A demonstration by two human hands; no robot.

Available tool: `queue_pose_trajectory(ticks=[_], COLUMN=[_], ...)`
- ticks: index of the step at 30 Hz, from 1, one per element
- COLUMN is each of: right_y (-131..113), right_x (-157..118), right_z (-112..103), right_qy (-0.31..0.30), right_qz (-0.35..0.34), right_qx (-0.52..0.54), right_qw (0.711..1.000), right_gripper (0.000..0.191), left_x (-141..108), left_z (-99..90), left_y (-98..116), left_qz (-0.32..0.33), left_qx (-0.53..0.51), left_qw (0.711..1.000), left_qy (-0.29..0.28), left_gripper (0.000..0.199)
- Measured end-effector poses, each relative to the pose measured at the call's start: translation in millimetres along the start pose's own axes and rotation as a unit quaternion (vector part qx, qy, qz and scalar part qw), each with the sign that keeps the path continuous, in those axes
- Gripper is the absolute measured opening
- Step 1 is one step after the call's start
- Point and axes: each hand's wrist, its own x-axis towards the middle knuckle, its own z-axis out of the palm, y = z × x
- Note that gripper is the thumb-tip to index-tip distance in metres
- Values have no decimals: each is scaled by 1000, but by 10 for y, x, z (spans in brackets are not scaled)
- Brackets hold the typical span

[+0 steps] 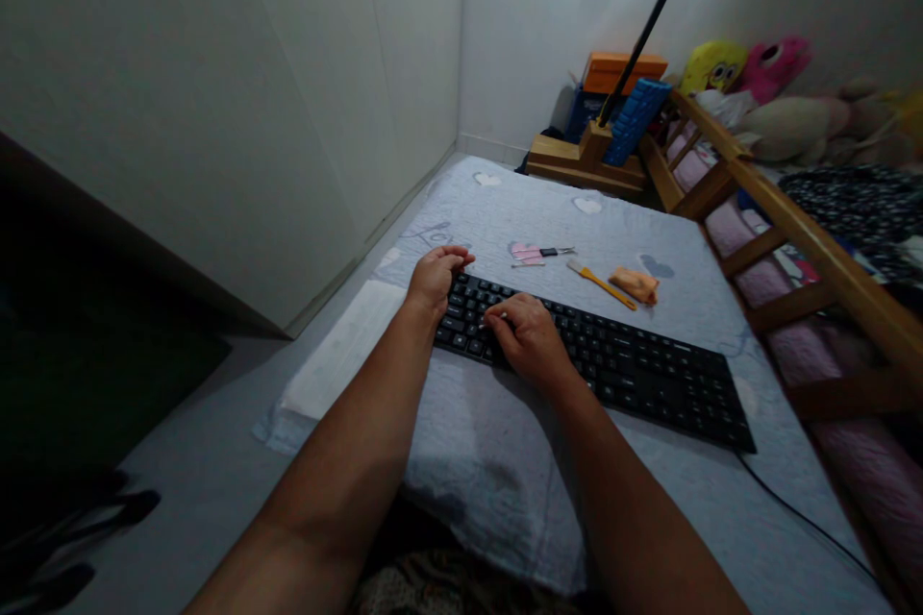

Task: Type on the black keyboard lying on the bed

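Observation:
A black keyboard [635,360] lies at an angle across the cloth-covered table. My left hand [435,279] is at its far left corner, with fingers curled in against the keyboard's edge. Over the left part of the keys, my right hand [530,332] is closed in a pinch. A thin cotton swab [484,324] pokes out between its fingertips, the white end close to the keys; most of it is hidden by the fingers. Beyond the keyboard lie a tool with a black grip [549,252], a thin white stick [528,264], a yellow-handled brush [606,286] and a crumpled orange cloth [635,285].
A pale flat slab [338,346] lies along the table's left side, near a white cabinet [288,115]. The keyboard cable [800,514] runs off to the lower right. A wooden bed rail [808,231] borders the right, and a wooden stand [577,159] is behind.

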Motion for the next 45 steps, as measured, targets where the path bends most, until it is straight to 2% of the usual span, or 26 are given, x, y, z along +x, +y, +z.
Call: queue_pose_trajectory(ticks=[13,30,45], right_y=[42,-8,68], right_x=[2,2,0], right_z=[-46,46,-20], right_qy=[-6,-1,5], right_qz=[6,-2,10], right_qx=[-7,20,3], right_qw=[1000,1000,1000], right_gripper=[18,15,18], left_x=[20,4,23], left_z=[-13,-1,-10], left_y=[-22,-7,-16], left_qz=[7,7,-2], left_qx=[3,5,-16], left_qw=[1000,1000,1000], left_qy=[-5,-2,-4], left_gripper=[14,14,15])
